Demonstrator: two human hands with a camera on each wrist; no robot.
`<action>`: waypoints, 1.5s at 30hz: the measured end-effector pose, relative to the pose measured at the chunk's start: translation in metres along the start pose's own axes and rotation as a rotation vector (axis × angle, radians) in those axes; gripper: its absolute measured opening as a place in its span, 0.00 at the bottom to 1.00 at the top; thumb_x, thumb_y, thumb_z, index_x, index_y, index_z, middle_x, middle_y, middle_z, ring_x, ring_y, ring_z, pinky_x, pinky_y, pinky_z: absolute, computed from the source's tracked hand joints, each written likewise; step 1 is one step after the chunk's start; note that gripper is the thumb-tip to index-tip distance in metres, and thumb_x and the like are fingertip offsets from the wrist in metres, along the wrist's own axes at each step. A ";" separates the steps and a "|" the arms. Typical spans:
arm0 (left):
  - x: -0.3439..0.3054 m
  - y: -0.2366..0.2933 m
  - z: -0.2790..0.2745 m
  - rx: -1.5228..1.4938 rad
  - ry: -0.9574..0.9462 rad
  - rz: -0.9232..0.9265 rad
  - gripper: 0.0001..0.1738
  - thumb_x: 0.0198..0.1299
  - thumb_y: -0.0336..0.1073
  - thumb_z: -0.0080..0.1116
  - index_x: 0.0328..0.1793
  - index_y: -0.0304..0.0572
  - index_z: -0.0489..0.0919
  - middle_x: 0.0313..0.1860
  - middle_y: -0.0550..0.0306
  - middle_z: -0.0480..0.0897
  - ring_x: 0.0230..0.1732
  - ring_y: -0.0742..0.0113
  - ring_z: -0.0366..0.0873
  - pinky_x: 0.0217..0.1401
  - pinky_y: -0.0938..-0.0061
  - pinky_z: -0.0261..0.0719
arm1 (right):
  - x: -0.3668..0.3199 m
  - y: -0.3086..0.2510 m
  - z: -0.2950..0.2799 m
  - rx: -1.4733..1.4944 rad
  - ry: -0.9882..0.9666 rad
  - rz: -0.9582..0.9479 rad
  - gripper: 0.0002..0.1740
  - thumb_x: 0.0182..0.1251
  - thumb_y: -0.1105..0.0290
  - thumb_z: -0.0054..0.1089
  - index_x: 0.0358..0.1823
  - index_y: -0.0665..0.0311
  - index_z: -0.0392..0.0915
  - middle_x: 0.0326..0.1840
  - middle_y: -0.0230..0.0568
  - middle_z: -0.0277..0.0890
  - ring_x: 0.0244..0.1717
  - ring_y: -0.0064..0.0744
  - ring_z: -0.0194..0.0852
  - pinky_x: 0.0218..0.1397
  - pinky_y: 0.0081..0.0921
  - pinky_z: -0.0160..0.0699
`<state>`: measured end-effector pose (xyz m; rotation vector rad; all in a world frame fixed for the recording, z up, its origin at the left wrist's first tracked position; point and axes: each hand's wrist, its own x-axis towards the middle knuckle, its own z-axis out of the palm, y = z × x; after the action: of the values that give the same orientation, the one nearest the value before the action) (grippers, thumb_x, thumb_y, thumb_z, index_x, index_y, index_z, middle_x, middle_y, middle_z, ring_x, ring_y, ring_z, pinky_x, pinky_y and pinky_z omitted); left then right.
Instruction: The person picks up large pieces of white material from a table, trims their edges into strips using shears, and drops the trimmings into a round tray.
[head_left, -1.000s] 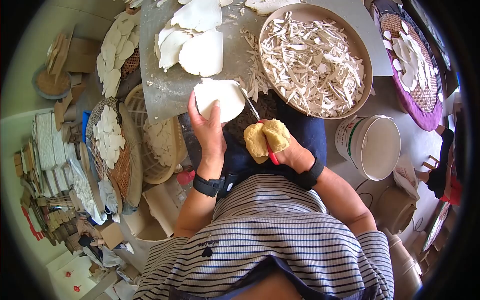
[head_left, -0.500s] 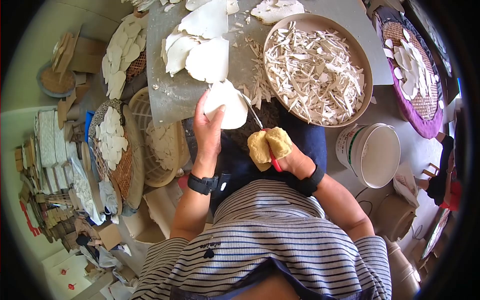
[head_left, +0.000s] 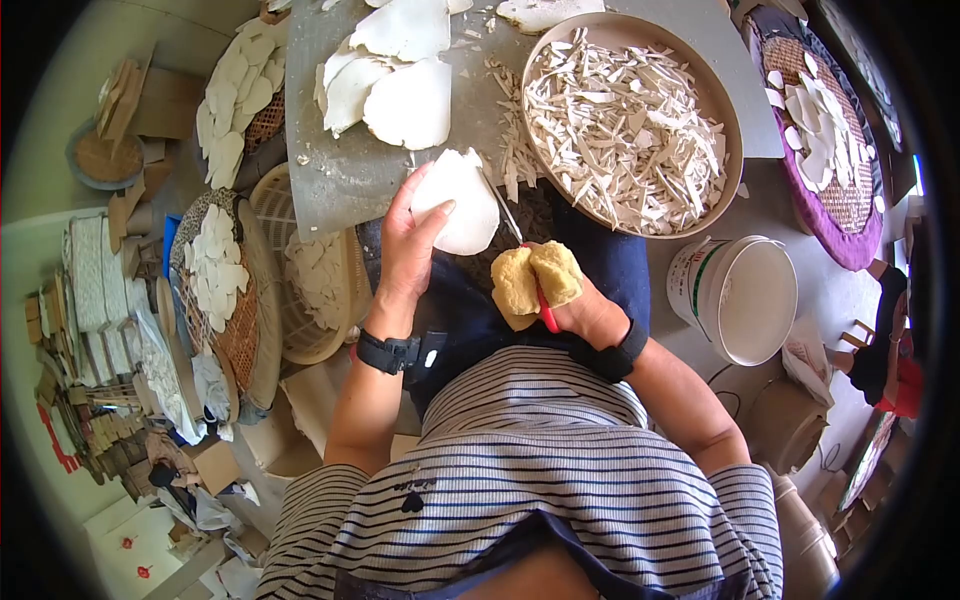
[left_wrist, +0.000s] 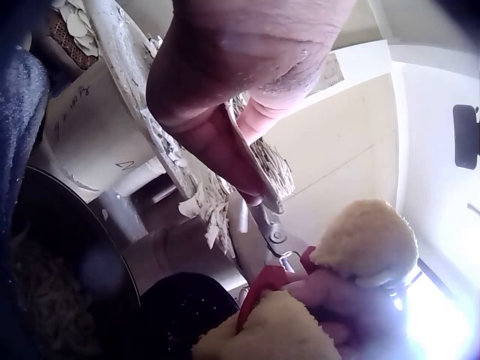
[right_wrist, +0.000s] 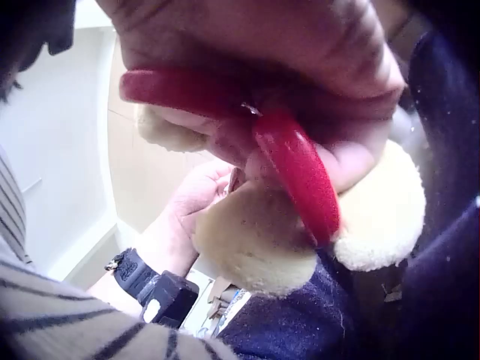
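My left hand pinches a thin, flat white slice, the thumb on its upper face and the fingers beneath. My right hand grips scissors with red handles, wrapped in thick yellow sponge padding. The scissors' metal blades point up and left, right at the slice's right edge. In the left wrist view, the slice shows nearly edge-on, with the scissors' pivot just below it.
A metal table ahead bears more white slices and loose trimmings. On its right, a round tray holds a heap of white offcuts. A white bucket stands at the right; baskets of slices stand at the left.
My left hand has shifted slightly, and the slice has turned in it, its outline now standing taller. The scissors stay at its right edge. The head view has moved a little.
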<state>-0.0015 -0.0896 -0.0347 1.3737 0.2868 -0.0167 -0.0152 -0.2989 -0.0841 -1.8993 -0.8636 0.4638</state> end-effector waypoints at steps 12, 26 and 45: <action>-0.005 -0.002 0.002 -0.056 -0.101 -0.084 0.30 0.56 0.22 0.54 0.67 0.34 0.63 0.55 0.55 0.75 0.52 0.74 0.74 0.56 0.79 0.72 | -0.006 -0.007 -0.008 0.314 0.034 0.120 0.20 0.58 0.71 0.61 0.52 0.64 0.70 0.47 0.41 0.75 0.50 0.34 0.73 0.56 0.28 0.70; 0.008 0.012 0.021 -0.078 -0.034 -0.037 0.40 0.51 0.25 0.62 0.70 0.40 0.55 0.51 0.46 0.76 0.49 0.66 0.77 0.54 0.72 0.76 | -0.009 0.012 0.003 0.371 0.359 0.025 0.08 0.61 0.74 0.54 0.41 0.66 0.72 0.41 0.44 0.75 0.42 0.42 0.75 0.48 0.33 0.74; -0.032 0.002 -0.051 -0.085 0.179 0.003 0.26 0.54 0.30 0.59 0.60 0.39 0.69 0.44 0.57 0.78 0.35 0.77 0.76 0.23 0.83 0.76 | -0.023 0.042 0.008 1.928 -0.017 0.374 0.21 0.69 0.65 0.49 0.60 0.64 0.63 0.54 0.44 0.70 0.56 0.39 0.70 0.61 0.39 0.71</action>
<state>-0.0417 -0.0453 -0.0349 1.2928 0.4309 0.1206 -0.0204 -0.3223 -0.1259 -0.1974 0.1641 0.9971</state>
